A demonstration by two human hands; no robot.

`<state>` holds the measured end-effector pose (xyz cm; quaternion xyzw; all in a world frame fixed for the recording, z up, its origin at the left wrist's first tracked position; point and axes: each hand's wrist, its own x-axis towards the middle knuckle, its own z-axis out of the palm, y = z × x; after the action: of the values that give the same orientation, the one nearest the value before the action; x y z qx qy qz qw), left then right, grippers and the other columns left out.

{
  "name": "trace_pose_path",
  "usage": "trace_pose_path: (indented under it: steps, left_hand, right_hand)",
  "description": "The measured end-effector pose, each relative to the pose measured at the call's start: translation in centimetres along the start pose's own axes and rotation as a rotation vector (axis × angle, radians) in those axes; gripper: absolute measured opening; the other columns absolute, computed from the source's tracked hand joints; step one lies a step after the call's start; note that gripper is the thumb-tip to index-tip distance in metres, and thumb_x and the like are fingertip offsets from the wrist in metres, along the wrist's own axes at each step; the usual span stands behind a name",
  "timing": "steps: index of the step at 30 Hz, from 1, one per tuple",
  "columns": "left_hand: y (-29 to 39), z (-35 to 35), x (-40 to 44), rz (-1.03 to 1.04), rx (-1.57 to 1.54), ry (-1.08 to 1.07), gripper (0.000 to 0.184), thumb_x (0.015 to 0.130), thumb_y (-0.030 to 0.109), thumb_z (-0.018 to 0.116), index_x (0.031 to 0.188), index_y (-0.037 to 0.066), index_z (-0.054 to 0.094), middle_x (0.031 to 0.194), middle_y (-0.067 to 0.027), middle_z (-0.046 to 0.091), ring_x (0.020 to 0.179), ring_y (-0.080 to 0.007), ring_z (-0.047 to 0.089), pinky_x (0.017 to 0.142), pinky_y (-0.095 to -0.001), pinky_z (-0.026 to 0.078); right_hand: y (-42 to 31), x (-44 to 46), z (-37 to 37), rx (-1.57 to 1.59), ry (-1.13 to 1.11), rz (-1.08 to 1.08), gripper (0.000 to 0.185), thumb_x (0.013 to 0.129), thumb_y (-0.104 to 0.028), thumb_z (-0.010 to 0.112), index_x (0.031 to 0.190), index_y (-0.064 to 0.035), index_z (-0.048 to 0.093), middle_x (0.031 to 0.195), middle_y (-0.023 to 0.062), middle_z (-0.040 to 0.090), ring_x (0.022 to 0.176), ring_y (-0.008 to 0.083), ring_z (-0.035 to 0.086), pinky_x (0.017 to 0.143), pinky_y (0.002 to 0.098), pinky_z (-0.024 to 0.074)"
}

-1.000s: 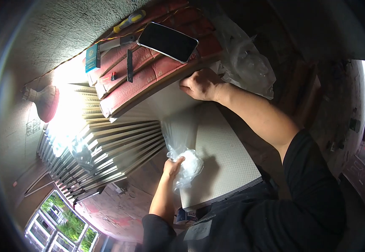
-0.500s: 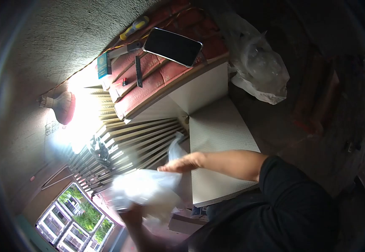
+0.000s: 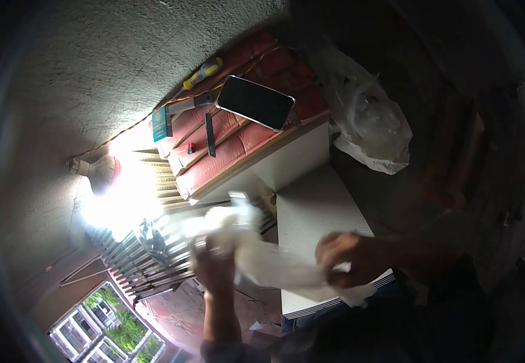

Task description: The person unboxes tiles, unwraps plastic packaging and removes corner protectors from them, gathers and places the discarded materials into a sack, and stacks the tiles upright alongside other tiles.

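Observation:
A translucent white plastic bag, blurred by motion, stretches between my two hands. My left hand has its fingers closed around the bunched, brightly lit end of the bag. At the other end, my right hand is curled on the bag, above the near part of a stack of white dotted sheets. What the bag contains, if anything, cannot be made out.
Red wrapped bundles carry a phone, a yellow-grey screwdriver, a black strip and a teal packet. A glowing bulb hangs at left. Another clear bag lies beyond the sheets.
The bag has gone from a bundle at my left hand to a length pulled out between both hands. My right hand has moved right and closed on it; the camera view has shifted slightly.

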<state>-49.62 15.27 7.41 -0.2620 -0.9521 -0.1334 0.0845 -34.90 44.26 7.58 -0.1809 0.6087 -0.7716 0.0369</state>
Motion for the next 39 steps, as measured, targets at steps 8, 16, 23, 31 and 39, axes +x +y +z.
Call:
trace_pose_path:
  steps: [8,16,23,31,39]
  left_hand:
    - [10.8,2.5,0.7,0.110,-1.055,-0.537,0.042,0.060,0.018,0.081,0.099,0.008,0.068,0.104,-0.0126,0.063,0.104,-0.0330,0.056,0.086,-0.0419,0.047]
    - [9.7,4.8,1.1,0.455,-0.595,-0.569,0.040,0.061,0.018,0.074,0.098,0.006,0.066,0.119,-0.0137,0.059,0.112,-0.0329,0.053,0.093,-0.0476,0.043]
    - [-3.0,9.8,2.9,-0.893,-0.950,0.296,0.043,0.090,0.011,0.065,0.126,-0.001,0.045,0.122,-0.0096,0.048,0.102,-0.0167,0.050,0.087,-0.0312,0.045]
    - [-7.2,16.6,2.4,-0.885,-0.953,0.376,0.038,0.098,0.032,0.061,0.116,0.001,0.047,0.104,-0.0089,0.058,0.093,-0.0151,0.054,0.085,-0.0286,0.045]
    - [-4.9,14.8,-0.8,-0.849,-0.982,0.457,0.041,0.099,0.032,0.060,0.121,0.002,0.044,0.104,-0.0072,0.056,0.095,-0.0136,0.053,0.088,-0.0279,0.044]
  right_hand:
    - [11.2,-4.2,0.7,0.736,0.589,0.422,0.037,0.093,-0.023,0.063,0.123,-0.0030,0.053,0.124,0.0120,0.057,0.114,0.0226,0.055,0.099,0.0356,0.0429]
    - [5.1,-5.0,-0.7,0.775,0.315,0.503,0.069,0.088,-0.037,0.071,0.141,-0.0058,0.039,0.132,0.0140,0.052,0.120,0.0256,0.053,0.105,0.0412,0.0425]
    - [1.3,-5.2,-4.5,0.329,0.262,0.551,0.070,0.088,-0.038,0.071,0.141,-0.0056,0.039,0.132,0.0141,0.052,0.120,0.0261,0.053,0.105,0.0413,0.0424]
    - [-1.7,-5.6,-7.4,-0.091,0.339,0.553,0.070,0.087,-0.038,0.071,0.141,-0.0054,0.039,0.132,0.0143,0.052,0.120,0.0266,0.053,0.105,0.0414,0.0424]
    - [-5.7,-6.2,-10.2,-0.458,0.479,0.463,0.071,0.087,-0.038,0.072,0.141,-0.0051,0.039,0.132,0.0144,0.052,0.120,0.0270,0.053,0.105,0.0415,0.0423]
